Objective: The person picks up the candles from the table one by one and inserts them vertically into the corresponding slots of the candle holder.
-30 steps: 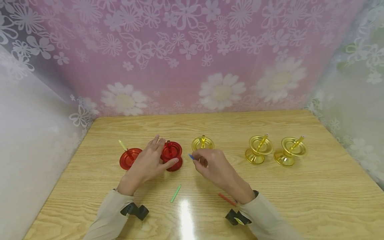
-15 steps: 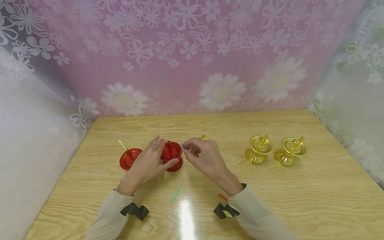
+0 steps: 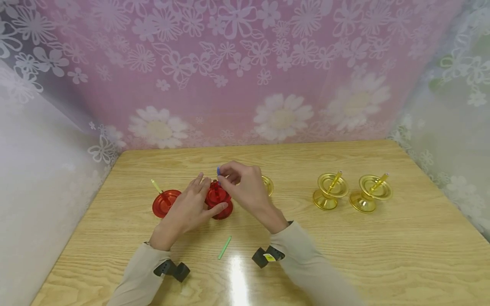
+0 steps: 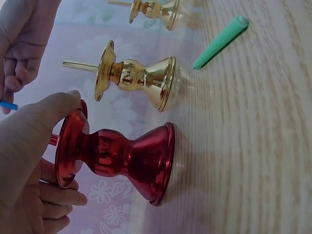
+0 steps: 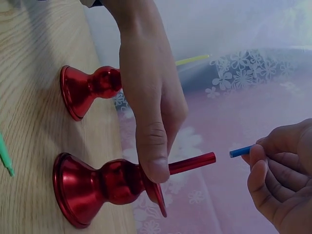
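My left hand [image 3: 185, 212] holds the dish rim of a red candle holder [image 3: 223, 211], thumb on the near side and fingers around the far side. The holder stands upright on its flared base. Between thumb and fingertips, my right hand [image 3: 249, 189] pinches a thin blue candle [image 3: 218, 171]. In the right wrist view the blue candle [image 5: 240, 151] points at the top of the holder's red tube [image 5: 197, 162], with a small gap between them. Most of the candle is hidden inside the right hand's fingers.
Left of the left hand stands another red holder [image 3: 160, 206] bearing a yellow candle [image 3: 156, 185]. A gold holder [image 3: 269, 185] is partly behind the right hand; two more gold holders [image 3: 325, 203] stand further right. A green candle [image 3: 224, 247] lies on the wooden table [image 3: 383, 255].
My right hand has moved left with the blue candle, from beside the gold holder to over the red one, and the candle is now upright. The right sleeve now covers the red stick. The left hand stays put.
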`<state>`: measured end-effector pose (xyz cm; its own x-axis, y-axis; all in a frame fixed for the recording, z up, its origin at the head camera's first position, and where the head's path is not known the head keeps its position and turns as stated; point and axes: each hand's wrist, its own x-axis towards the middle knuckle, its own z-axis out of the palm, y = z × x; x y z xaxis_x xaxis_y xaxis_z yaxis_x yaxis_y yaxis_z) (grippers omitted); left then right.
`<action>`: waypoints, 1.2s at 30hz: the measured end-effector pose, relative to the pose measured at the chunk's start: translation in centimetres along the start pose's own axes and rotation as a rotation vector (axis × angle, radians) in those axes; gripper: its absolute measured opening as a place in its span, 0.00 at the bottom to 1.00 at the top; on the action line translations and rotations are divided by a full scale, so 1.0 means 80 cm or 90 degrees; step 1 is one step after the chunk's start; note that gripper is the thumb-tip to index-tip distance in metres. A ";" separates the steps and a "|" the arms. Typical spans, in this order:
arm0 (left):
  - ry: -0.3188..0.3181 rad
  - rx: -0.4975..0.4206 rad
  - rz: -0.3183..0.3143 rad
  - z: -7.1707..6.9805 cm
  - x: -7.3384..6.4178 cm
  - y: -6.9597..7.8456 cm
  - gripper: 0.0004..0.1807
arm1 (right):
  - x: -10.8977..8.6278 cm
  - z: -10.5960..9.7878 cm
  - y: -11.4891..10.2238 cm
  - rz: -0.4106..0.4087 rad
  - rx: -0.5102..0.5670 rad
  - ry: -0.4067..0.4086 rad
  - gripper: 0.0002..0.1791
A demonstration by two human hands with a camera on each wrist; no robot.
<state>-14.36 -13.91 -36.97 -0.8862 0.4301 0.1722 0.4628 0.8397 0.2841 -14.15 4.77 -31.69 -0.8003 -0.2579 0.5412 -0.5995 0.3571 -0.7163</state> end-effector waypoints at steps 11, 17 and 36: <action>0.008 0.013 0.011 0.002 0.000 -0.002 0.49 | 0.007 0.012 0.005 -0.011 -0.001 0.011 0.05; 0.017 0.011 0.023 0.001 0.000 -0.002 0.48 | 0.015 0.013 0.009 -0.019 -0.017 0.001 0.05; 0.017 0.004 0.018 0.002 0.000 -0.004 0.47 | 0.019 0.016 0.014 -0.010 -0.024 -0.031 0.06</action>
<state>-14.51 -14.14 -37.23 -0.8714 0.4453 0.2059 0.4881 0.8290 0.2729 -16.00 3.61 -32.24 -0.7908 -0.3065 0.5298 -0.6121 0.3853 -0.6906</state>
